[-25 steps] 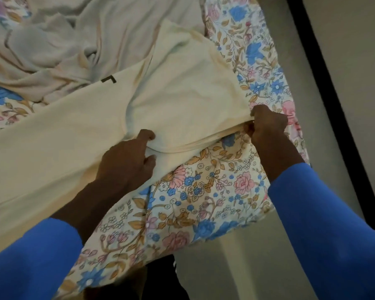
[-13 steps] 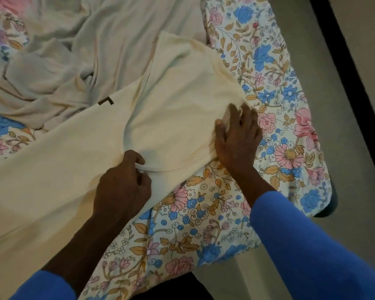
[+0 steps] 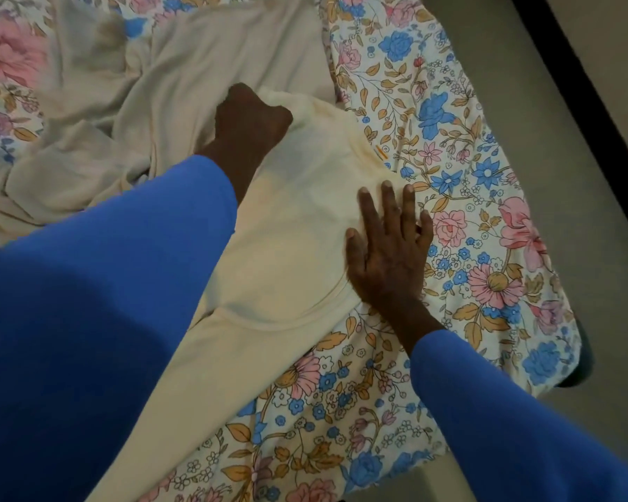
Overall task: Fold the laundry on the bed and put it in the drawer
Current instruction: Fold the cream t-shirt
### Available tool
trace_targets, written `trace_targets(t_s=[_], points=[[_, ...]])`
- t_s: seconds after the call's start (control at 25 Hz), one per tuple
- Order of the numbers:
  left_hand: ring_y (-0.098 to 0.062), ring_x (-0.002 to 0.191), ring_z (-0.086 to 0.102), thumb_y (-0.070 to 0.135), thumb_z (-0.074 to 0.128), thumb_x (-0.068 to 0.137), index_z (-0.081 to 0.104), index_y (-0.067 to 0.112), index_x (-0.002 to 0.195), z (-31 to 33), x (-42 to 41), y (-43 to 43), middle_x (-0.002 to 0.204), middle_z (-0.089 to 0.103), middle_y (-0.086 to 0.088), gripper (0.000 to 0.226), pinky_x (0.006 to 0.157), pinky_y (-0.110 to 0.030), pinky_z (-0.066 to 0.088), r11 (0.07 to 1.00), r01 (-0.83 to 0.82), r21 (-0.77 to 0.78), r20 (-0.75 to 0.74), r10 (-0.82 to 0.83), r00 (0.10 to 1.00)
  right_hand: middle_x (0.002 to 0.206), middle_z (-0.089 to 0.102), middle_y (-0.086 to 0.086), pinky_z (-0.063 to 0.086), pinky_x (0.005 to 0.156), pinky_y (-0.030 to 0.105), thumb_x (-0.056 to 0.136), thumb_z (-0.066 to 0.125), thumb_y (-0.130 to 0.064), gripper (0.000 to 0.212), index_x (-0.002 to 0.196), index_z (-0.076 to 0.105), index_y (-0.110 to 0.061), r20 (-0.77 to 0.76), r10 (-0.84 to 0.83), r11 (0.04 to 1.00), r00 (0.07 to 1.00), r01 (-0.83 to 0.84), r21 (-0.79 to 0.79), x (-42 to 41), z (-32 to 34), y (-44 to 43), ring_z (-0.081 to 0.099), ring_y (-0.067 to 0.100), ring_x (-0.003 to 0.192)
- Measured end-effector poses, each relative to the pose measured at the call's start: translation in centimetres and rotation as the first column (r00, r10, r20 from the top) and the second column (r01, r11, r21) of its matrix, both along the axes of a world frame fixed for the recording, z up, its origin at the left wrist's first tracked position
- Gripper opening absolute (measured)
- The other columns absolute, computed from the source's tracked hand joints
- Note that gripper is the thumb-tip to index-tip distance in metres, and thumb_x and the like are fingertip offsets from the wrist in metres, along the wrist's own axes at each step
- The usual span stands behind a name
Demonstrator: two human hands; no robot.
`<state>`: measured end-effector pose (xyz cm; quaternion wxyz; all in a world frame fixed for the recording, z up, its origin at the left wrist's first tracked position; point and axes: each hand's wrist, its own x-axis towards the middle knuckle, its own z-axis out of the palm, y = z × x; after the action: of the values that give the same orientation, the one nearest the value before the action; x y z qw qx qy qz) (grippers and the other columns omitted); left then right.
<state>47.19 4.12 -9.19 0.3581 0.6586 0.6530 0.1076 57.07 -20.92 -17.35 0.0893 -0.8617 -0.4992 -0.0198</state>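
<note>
A cream garment (image 3: 290, 240) lies spread on the floral bedsheet (image 3: 461, 226), with one part folded over the rest. My left hand (image 3: 249, 121) reaches across to its far corner and grips the cloth there with curled fingers. My right hand (image 3: 388, 248) lies flat with straight fingers on the garment's right edge, pressing it to the bed. Both arms wear blue sleeves, and the left sleeve hides much of the garment's lower left part.
A second, paler crumpled garment (image 3: 167, 88) lies on the bed at the upper left, partly under the cream one. The bed's right edge drops to a grey floor (image 3: 544, 114), where a dark strip (image 3: 573, 85) runs diagonally.
My left hand has moved from the garment's near edge up to its far corner. My right hand has gone from gripping the hem to lying flat on the right edge.
</note>
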Motion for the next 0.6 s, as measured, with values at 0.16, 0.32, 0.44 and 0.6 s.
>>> trace_targets(t_s=[0.16, 0.32, 0.44, 0.6], points=[[-0.027, 0.121, 0.060, 0.042, 0.065, 0.088, 0.071, 0.027, 0.114, -0.7, 1.4, -2.1, 0.125, 0.065, -0.004, 0.031, 0.096, -0.034, 0.044, 0.942, 0.176, 0.284, -0.065, -0.165, 0.984, 0.174, 0.011, 0.003, 0.010, 0.126, 0.056, 0.105, 0.033, -0.052, 0.065, 0.165, 0.021, -0.030, -0.020, -0.002, 1.000, 1.000, 0.002, 0.009, 0.0, -0.1, -0.1, 0.000, 0.027, 0.161], [-0.028, 0.109, 0.054, 0.045, 0.056, 0.087, 0.073, 0.031, 0.105, -1.5, 1.0, -7.6, 0.115, 0.058, 0.000, 0.028, 0.085, -0.041, 0.033, 0.754, 0.377, 0.538, -0.336, -0.218, 0.916, 0.174, 0.012, 0.003, 0.008, 0.127, 0.055, 0.105, 0.037, -0.051, 0.065, 0.165, 0.022, -0.030, -0.032, -0.019, 1.000, 0.999, 0.019, 0.011, 0.0, -0.1, -0.1, 0.000, 0.027, 0.161], [-0.027, 0.115, 0.052, 0.040, 0.065, 0.088, 0.075, 0.034, 0.110, -2.2, 1.5, -9.9, 0.120, 0.058, 0.004, 0.025, 0.089, -0.045, 0.035, 0.829, 0.295, 0.474, -0.293, -0.167, 0.941, 0.174, 0.014, 0.002, 0.009, 0.127, 0.055, 0.105, 0.036, -0.052, 0.064, 0.164, 0.023, -0.031, -0.025, -0.015, 1.000, 1.000, 0.015, 0.016, 0.2, -0.1, -0.1, 0.001, 0.026, 0.161], [-0.031, 0.123, 0.054, 0.027, 0.066, 0.091, 0.056, 0.025, 0.144, -1.3, 4.3, -10.4, 0.134, 0.057, -0.007, 0.053, 0.102, -0.045, 0.043, 0.946, 0.182, 0.267, -0.024, -0.183, 0.983, 0.173, 0.016, 0.001, 0.011, 0.126, 0.056, 0.105, 0.028, -0.054, 0.062, 0.163, 0.027, -0.031, -0.024, -0.018, 1.000, 1.000, 0.018, 0.008, 0.2, -0.1, -0.1, 0.001, 0.026, 0.161]])
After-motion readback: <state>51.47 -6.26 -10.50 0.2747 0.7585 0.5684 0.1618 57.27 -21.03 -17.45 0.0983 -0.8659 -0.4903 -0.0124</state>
